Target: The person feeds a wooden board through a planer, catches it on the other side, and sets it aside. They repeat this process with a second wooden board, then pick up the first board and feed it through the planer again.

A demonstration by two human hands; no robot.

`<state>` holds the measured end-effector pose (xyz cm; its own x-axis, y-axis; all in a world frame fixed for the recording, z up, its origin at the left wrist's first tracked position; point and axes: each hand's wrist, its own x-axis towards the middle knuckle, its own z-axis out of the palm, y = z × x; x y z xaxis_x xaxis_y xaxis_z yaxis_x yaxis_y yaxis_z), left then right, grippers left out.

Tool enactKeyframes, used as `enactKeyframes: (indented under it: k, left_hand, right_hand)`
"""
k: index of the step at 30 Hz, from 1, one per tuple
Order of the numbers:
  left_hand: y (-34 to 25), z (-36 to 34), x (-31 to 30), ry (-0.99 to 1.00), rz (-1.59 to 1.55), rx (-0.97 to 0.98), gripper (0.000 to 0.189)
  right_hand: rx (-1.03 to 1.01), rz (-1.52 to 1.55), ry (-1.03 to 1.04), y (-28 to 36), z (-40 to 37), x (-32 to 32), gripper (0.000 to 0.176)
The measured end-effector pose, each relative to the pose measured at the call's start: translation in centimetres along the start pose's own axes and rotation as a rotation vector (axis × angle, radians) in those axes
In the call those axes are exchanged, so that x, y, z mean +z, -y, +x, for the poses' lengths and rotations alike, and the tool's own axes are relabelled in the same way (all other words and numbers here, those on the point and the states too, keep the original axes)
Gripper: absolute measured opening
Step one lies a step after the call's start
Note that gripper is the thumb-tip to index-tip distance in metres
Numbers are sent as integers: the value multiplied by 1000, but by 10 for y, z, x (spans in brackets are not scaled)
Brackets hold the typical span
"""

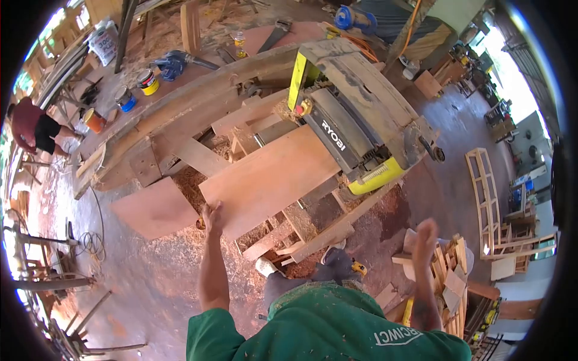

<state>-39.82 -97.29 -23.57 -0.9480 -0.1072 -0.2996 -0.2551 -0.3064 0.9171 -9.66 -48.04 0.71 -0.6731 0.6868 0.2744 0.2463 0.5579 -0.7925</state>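
Note:
A wide wooden board (271, 180) lies flat with its far end under the black and yellow-green RYOBI thickness planer (343, 141). At the board's near-left end, my left hand (212, 218) grips the edge, its fingers partly hidden. My right hand (425, 240) is raised to the right of the planer, away from the board. It appears to hold nothing, with its fingers extended, though slightly blurred. Beneath the board runs a wooden frame (325, 240) strewn with shavings. Another flat board (156, 207) lies left of my left hand.
Wood offcuts (451, 277) are piled below my right hand. Paint cans (147, 82), a blue power tool (171, 65) and a handsaw (277, 35) lie beyond the frame. A person (42, 126) bends at far left. A slatted wooden frame (484, 198) stands right. Sawdust covers the floor.

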Motion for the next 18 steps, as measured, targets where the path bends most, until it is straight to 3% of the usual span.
enactKeyframes:
  k: [1, 3, 7, 9, 10, 12, 16, 18]
  left_hand:
    - [-2, -1, 1, 14, 63, 30, 35]
    - [-3, -5, -3, 46, 7, 26, 35]
    - [-28, -34, 13, 48, -64, -17, 40]
    - [-24, -42, 11, 90, -32, -3, 45]
    - [-14, -41, 3, 98, -15, 4, 45]
    - [-11, -41, 10, -12, 24, -41, 44]
    - [-14, -46, 12, -113, 100, -185, 42]
    - [-2, -41, 5, -44, 86, -73, 40]
  right_hand:
    - [-161, -149, -190, 32, 24, 1, 33]
    - [-258, -279, -297, 59, 72, -9, 46]
    - [-432, -423, -323, 102, 138, -8, 45]
    - [-474, -786, -227, 98, 157, -9, 43]
    - [-456, -776, -234, 94, 163, -8, 43]
    - [-419, -629, -44, 88, 176, -5, 41]
    - [-417, -538, 21, 79, 188, 3, 39]
    - [-405, -458, 14, 77, 190, 6, 37]
